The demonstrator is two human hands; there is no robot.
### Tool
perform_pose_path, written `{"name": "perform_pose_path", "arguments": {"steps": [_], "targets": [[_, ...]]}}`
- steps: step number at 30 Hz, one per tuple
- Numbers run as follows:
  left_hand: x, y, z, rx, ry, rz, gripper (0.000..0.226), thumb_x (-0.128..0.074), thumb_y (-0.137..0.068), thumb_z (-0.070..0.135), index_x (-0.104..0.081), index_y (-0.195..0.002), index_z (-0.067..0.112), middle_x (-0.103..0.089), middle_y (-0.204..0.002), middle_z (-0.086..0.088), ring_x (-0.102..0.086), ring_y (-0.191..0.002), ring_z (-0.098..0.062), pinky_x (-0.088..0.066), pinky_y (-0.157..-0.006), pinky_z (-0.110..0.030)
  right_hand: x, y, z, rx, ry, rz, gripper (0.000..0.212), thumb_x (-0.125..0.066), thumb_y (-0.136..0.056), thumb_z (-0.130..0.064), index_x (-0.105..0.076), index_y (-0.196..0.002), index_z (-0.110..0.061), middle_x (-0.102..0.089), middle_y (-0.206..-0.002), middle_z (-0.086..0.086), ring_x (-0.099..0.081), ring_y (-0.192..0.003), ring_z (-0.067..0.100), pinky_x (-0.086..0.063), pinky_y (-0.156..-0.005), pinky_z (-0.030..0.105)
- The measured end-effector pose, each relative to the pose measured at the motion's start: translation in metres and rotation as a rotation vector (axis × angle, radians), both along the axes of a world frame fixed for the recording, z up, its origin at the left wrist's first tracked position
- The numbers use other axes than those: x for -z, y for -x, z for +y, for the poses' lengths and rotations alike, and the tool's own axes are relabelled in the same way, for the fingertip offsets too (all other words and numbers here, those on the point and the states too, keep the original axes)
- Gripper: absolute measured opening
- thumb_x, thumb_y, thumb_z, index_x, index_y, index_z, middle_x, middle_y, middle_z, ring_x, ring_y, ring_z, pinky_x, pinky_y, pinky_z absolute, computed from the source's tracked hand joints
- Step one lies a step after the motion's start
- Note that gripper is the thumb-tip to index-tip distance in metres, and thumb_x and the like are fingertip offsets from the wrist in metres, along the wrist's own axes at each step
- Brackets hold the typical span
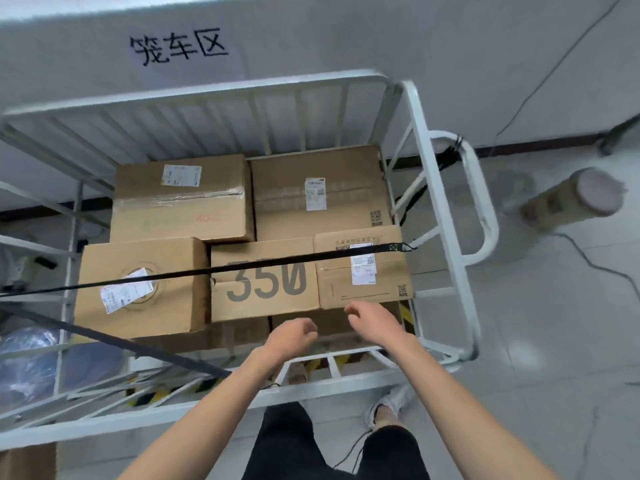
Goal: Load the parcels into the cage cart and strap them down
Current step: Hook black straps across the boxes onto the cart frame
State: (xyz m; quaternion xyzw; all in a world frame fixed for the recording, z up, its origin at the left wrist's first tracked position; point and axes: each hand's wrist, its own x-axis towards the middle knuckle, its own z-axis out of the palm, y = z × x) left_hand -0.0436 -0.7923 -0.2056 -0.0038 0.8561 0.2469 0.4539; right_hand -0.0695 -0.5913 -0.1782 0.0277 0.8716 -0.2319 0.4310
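A white cage cart (440, 188) stands against the wall, filled with several cardboard parcels. A box marked "350" (265, 282) lies front centre, between a labelled box (138, 289) on its left and a smaller one (363, 268) on its right. One black strap (214, 270) runs across the front boxes and hooks onto the cart's right side. A second black strap (114, 341) slants lower at the front left. My left hand (294, 336) and my right hand (372, 318) hover over the cart's front edge, fingers loosely curled, holding nothing.
A cardboard tube (571, 199) lies on the tiled floor to the right, near a thin cable (602, 268). Blue bags (31, 362) sit beside the cart on the left. Yellow-black floor tape (156, 394) shows under the cart. My shoe (391, 403) is next to the front rail.
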Motion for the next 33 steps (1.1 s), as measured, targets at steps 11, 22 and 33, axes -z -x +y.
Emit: {"name": "perform_pose_path", "arguments": {"steps": [11,22,33], "targets": [[-0.071,0.004,0.274,-0.139,-0.287,0.194,0.013,-0.057,-0.098,0.034,-0.07,-0.102,0.032,-0.068,-0.096,0.016,-0.06,-0.085,0.008,-0.044,-0.069,-0.011,-0.074,-0.043,0.254,0.281,0.161,0.304,0.032,-0.047,-0.102,-0.024,-0.066,-0.128,-0.024,-0.067,-0.129,-0.002,-0.06,-0.117,0.018,-0.049,-0.097,0.033],[-0.091,0.028,0.365,-0.378,-0.204,0.291,0.016,-0.057,-0.097,0.017,-0.073,-0.1,0.015,-0.071,-0.092,0.0,-0.064,-0.086,-0.016,-0.047,-0.07,-0.021,-0.108,-0.041,0.396,0.279,0.159,0.402,0.033,-0.046,-0.103,-0.022,-0.062,-0.132,-0.023,-0.067,-0.128,-0.002,-0.062,-0.109,0.014,-0.052,-0.091,0.03],[-0.078,0.088,0.371,-0.722,-0.215,0.395,0.025,-0.06,-0.095,0.021,-0.074,-0.114,0.012,-0.071,-0.102,0.004,-0.065,-0.101,-0.013,-0.047,-0.086,-0.027,-0.1,0.098,0.388,-0.177,0.186,0.378,0.033,-0.043,-0.102,-0.029,-0.062,-0.129,-0.029,-0.068,-0.123,-0.006,-0.066,-0.094,0.012,-0.055,-0.076,0.032]]}}
